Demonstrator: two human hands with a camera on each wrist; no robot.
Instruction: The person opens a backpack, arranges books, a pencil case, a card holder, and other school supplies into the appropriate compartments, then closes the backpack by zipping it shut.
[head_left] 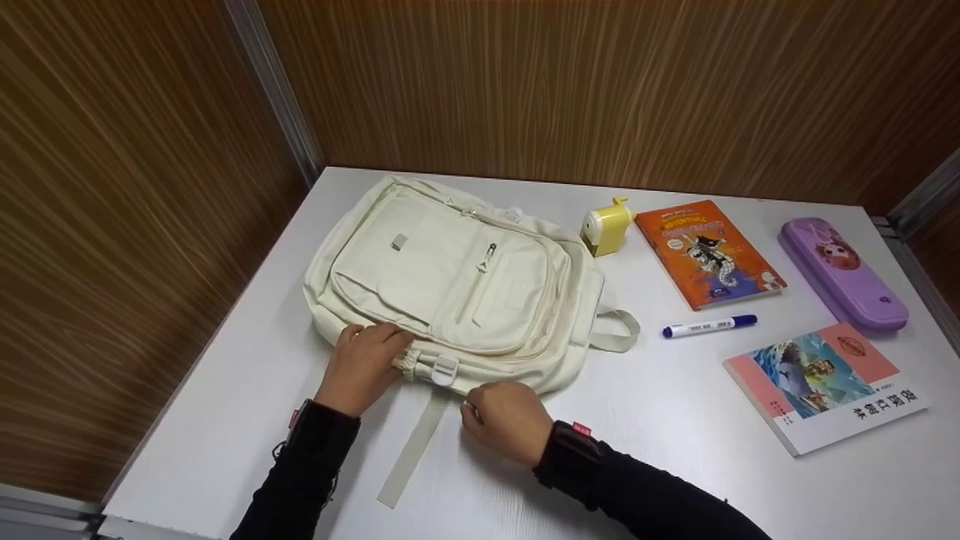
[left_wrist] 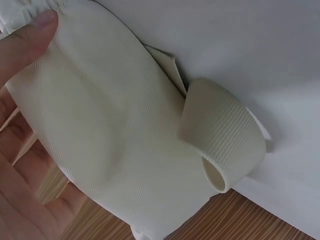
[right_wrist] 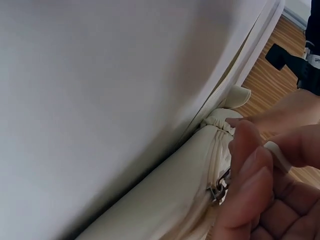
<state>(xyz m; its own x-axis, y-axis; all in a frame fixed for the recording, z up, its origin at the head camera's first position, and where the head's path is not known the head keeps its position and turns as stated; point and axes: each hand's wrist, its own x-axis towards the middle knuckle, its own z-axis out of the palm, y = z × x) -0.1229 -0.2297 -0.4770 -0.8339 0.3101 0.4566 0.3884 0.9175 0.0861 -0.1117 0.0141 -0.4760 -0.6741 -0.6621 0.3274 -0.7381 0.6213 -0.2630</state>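
A cream backpack (head_left: 442, 262) lies on its back on the table, front pockets facing up. My left hand (head_left: 365, 364) grips its near side at the gathered rim of the side pocket (left_wrist: 105, 120). In the left wrist view the thumb (left_wrist: 35, 40) presses on that rim, with the other fingers behind the fabric. At the near edge my right hand (head_left: 510, 420) has its fingers curled. The right wrist view shows it pinching a pale zipper pull (right_wrist: 278, 155), beside a metal zip slider (right_wrist: 216, 192); the fingers partly hide the pull.
Right of the backpack are a yellow pencil sharpener (head_left: 607, 227), an orange book (head_left: 709, 255), a blue-capped marker (head_left: 709, 326), a purple pencil case (head_left: 847, 274) and a pink-and-white book (head_left: 829, 390). A loose strap (head_left: 412, 454) trails toward the front. Wood-grain panels (head_left: 562, 90) stand behind and left.
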